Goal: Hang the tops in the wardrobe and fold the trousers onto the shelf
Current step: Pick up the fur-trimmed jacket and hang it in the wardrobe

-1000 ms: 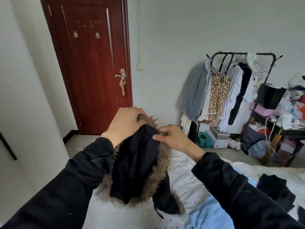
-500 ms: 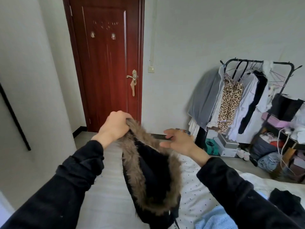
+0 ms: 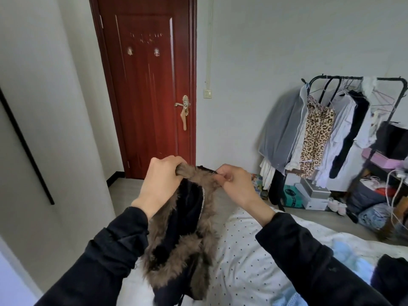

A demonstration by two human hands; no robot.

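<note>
Left hand (image 3: 162,182), right hand (image 3: 235,184) clenched, raised.

A dark red door (image 3: 152,89) stands shut in the far wall, with a gold handle (image 3: 184,105). A light switch (image 3: 207,93) sits on the wall just beside the door. A black strip (image 3: 26,146) runs down the white wall on the left. Boxes (image 3: 309,196) and pale slippers (image 3: 336,206) lie on the grey floor (image 3: 125,191). A pink box (image 3: 378,156) sits on a shelf at the right edge.
</note>
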